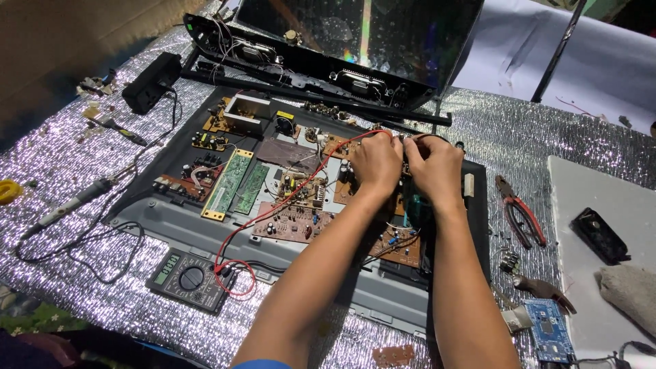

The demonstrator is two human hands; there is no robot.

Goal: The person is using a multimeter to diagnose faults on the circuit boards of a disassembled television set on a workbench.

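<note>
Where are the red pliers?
In the head view, the red-handled pliers lie on the shiny foil mat, just right of the right hand and left of the white board.

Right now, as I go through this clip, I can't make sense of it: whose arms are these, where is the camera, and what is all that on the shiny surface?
There is one picture, taken by a camera worn on a person's head, looking down at that person's own bare arms. The left hand and right hand meet over an opened electronics chassis full of circuit boards. Both hands pinch something small among the wires; what it is cannot be made out. A red lead runs from near the left hand down to a multimeter. All this lies on a silvery foil sheet. To the left lies a soldering iron; to the right, red-handled pliers and a small blue board. A dark screen panel leans behind.
</note>
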